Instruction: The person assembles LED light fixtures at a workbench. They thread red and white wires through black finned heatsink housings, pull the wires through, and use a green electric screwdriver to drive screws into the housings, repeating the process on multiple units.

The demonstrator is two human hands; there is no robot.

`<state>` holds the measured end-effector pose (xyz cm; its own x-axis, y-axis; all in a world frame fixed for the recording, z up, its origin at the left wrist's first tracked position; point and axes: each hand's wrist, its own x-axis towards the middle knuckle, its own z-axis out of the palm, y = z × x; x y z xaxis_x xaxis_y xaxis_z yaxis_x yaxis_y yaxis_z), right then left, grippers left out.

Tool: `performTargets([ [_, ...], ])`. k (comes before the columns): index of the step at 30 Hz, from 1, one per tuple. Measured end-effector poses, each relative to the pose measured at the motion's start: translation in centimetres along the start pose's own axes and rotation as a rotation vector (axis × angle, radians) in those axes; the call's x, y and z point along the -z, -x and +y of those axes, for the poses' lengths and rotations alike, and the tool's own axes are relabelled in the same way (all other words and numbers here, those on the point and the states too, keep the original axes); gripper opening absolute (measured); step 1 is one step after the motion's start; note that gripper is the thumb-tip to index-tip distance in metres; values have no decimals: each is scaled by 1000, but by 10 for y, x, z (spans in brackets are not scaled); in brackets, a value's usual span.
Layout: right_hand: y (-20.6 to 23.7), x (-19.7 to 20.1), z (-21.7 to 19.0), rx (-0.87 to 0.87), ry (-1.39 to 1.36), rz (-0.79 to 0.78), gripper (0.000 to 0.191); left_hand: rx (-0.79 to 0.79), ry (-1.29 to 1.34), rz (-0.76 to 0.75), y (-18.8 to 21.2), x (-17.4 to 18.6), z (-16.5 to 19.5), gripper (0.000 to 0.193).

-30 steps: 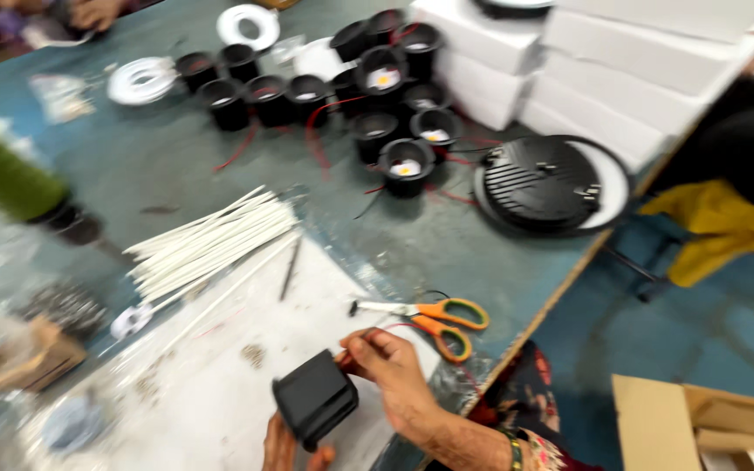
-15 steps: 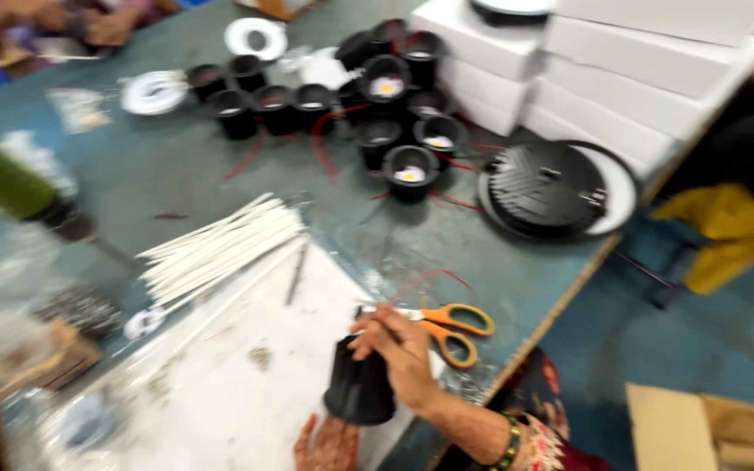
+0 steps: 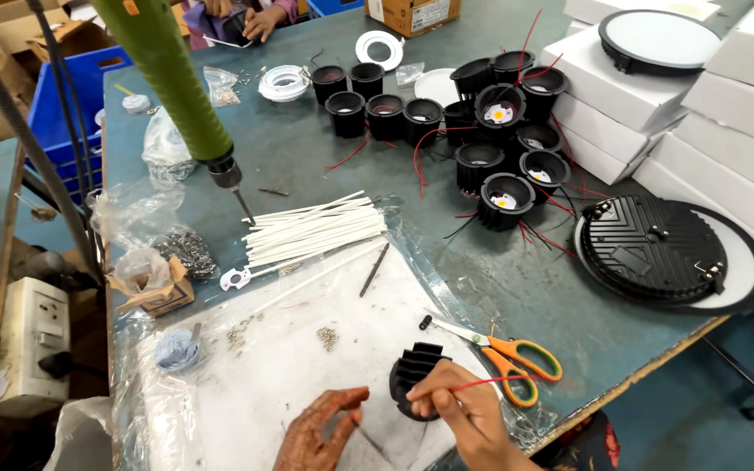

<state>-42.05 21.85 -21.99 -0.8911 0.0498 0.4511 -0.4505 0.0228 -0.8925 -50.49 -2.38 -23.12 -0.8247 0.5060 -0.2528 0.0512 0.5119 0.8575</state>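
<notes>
Head view: near the worktop's front edge, the right hand (image 3: 469,419) is pinching a red wire (image 3: 482,382) at the black heat sink (image 3: 416,377), the left hand (image 3: 320,432) is resting spread, so the wire is risking snagging the scissors (image 3: 503,353).

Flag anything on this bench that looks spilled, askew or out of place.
Small screws lie scattered loose on the white sheet, away from their bag. The orange-handled scissors lie near the table edge. Nothing looks damaged.
</notes>
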Motion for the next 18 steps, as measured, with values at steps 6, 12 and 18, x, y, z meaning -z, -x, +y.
performTargets([
  [6, 6, -1, -32, -131, 112, -132, 56, -189, -188, 76, 9, -11, 3, 36],
  [12, 14, 1, -61, 35, 46, -102, 51, -483, -233, 197, -17, -122, 2, 34],
  [18, 51, 12, -97, 292, 419, -207, 21, -492, -396, 240, -6, -94, 12, 39],
])
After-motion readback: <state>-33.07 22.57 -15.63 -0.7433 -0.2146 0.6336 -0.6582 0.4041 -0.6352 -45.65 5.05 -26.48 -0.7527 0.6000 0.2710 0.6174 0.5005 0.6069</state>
